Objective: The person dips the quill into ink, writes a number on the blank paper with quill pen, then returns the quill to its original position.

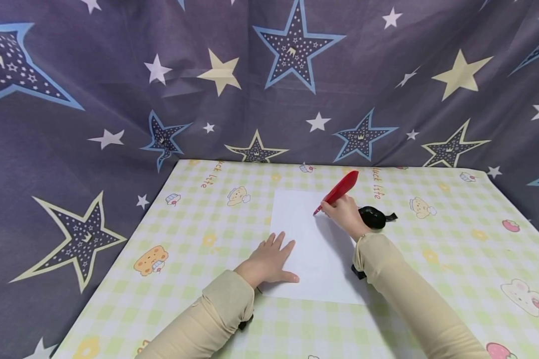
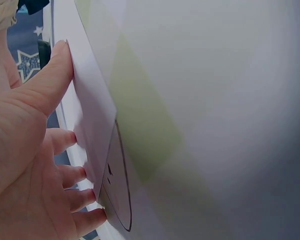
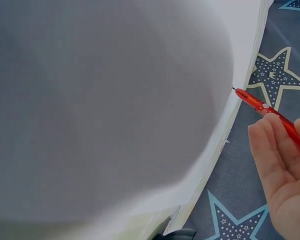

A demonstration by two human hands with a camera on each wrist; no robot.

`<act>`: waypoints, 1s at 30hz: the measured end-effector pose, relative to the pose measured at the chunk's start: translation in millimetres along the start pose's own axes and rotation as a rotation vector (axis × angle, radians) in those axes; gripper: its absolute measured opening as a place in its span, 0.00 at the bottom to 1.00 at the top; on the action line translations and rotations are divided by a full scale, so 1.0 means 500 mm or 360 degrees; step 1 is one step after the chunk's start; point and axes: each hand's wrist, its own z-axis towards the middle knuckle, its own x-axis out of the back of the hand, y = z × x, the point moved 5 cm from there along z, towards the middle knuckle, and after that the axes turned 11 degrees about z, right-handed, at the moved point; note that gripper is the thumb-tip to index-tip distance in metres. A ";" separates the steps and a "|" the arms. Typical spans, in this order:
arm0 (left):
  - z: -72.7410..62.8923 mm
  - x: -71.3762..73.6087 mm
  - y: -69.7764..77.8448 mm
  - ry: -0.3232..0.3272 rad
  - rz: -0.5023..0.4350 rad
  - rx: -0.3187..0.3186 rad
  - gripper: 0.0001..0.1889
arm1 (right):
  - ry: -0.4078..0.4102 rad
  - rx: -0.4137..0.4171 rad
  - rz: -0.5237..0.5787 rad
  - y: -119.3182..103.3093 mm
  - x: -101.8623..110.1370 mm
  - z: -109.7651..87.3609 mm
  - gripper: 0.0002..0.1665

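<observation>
A white sheet of paper (image 1: pixel 296 214) lies on the checked tablecloth, and I see no marks on it. My left hand (image 1: pixel 269 260) rests with spread fingers on the sheet's left side. The left wrist view shows its thumb (image 2: pixel 60 67) and fingertips against the paper's edge. A red feather-shaped pen (image 1: pixel 342 186) is pinched in my right hand (image 1: pixel 347 215), over the upper right of the sheet. It slants, with its broad end up to the right. In the right wrist view the pen's dark tip (image 3: pixel 234 89) is close to the paper; I cannot tell whether they touch.
A rounded black object (image 1: pixel 372 218) with a short strap sits beside my right wrist. The green-and-white tablecloth (image 1: pixel 197 279) carries printed bears and cakes. Behind the table's far edge hangs a dark star-patterned curtain (image 1: pixel 233 40), which also runs along both sides.
</observation>
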 end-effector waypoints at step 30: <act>0.001 -0.001 0.000 0.0010 0.0002 -0.0004 0.46 | -0.0067 -0.0080 0.0079 -0.001 -0.006 -0.017 0.10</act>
